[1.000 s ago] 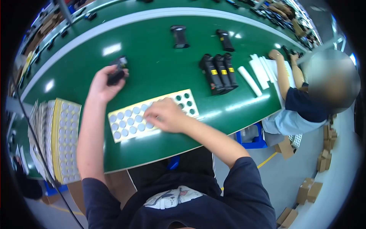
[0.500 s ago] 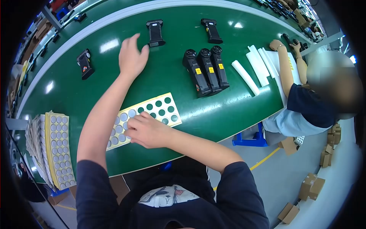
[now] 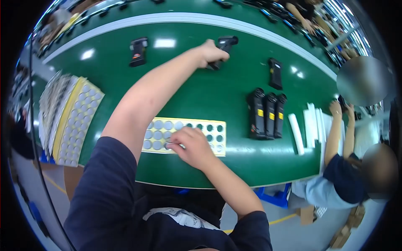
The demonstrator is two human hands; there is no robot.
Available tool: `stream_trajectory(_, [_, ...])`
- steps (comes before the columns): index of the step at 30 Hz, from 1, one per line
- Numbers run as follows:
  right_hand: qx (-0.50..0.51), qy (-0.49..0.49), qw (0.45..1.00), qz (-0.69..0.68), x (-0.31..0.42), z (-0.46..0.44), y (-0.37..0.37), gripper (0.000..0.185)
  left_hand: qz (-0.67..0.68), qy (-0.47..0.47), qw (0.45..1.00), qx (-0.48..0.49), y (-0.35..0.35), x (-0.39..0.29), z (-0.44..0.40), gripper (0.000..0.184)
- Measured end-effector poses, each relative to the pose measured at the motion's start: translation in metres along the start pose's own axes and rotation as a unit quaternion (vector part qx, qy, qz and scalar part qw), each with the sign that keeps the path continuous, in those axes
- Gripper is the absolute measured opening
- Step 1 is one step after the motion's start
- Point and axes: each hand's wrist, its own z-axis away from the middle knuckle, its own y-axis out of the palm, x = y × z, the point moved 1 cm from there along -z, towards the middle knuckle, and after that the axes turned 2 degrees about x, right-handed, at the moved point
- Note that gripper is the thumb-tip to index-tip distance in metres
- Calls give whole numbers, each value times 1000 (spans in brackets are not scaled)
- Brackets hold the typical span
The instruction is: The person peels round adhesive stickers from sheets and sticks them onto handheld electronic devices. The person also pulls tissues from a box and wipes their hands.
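My left hand (image 3: 211,54) reaches across the green table with its fingers wrapped round a black handheld device (image 3: 227,41), which is tilted and partly covered by the hand. Close to me, my right hand (image 3: 191,146) rests over a cream sheet (image 3: 223,140) of round grey stickers. Its thumb and fingertips pinch at a round sticker (image 3: 168,145) at the sheet's lower edge; whether it has come off the sheet I cannot tell. Grey stickers fill the sheet's left part, while holes showing green lie to the right.
Other black devices lie at the far left (image 3: 137,52) and right (image 3: 275,73). Three more (image 3: 270,119) with yellow labels stand close together. White foam strips (image 3: 296,134) lie farther right, beside a co-worker (image 3: 349,171). Stacked sticker sheets (image 3: 79,121) sit at the left edge.
My left hand has moved forward and closed on the black device, which now leans. My right hand stays at the sticker sheet, fingers at its lower edge. The whole view has shifted.
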Motion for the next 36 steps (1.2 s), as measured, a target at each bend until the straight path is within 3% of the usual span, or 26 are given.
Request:
stream_trajectory(1, [12,-9,1000,17,4,-4,-4,20,8,72,997,7,-5,4,19,76])
stream_trajectory(3, [5,15,999,-30,2,-5,-5,21,111,86,990,-4,-10,18,62,81])
stream_trajectory(4, [-3,48,997,-60,1,-5,-4,22,205,11,979,-6,-14,5,112,98])
stream_trajectory(6, [-69,59,989,-118,3,-6,-3,25,288,13,957,19,-30,25,156,112])
stream_trajectory(10, [-246,70,935,-244,-13,-6,-7,26,260,72,963,-26,-52,43,229,113])
stream_trajectory(12, [-276,175,893,-309,-1,-9,-19,19,239,111,963,-53,-59,52,253,114])
stream_trajectory(14, [-287,183,869,-360,14,-23,-28,19,247,125,959,-60,-59,69,263,112])
stream_trajectory(18, [-182,205,859,-432,59,-58,-27,23,223,146,959,-93,-50,85,272,110])
stream_trajectory(20, [-66,286,846,-445,65,-75,-22,25,258,108,956,-85,-46,93,277,108])
stream_trajectory(25, [-61,314,866,-384,65,-99,-4,28,247,167,952,-66,-46,98,278,110])
stream_trajectory(32, [-88,320,889,-314,74,-100,0,27,255,160,952,-50,-44,96,282,112])
stream_trajectory(36, [-96,314,873,-361,69,-95,3,27,240,174,954,-53,-43,98,283,110])
